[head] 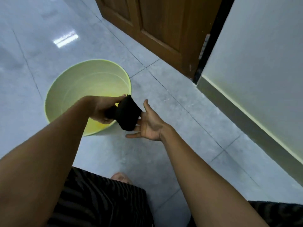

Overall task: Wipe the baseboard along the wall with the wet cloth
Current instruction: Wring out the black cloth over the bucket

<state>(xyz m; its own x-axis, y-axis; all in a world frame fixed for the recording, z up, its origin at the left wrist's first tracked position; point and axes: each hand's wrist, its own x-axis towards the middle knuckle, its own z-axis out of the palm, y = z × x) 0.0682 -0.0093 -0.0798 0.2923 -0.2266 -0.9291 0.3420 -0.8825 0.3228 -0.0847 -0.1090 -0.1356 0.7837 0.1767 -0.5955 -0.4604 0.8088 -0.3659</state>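
Two hands: left (101, 108) grips cloth (128, 114), right (150, 124) spread.

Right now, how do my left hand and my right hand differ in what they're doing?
The left hand is closed around the black cloth, gripping it; the right hand is open, palm up, fingers spread, with the cloth's end draped on them. The left hand is over the green bucket; the right hand is beside it, over the floor tiles. Both touch the cloth.

Left hand (100, 110) gripping cloth (127, 114), bucket (65, 82)
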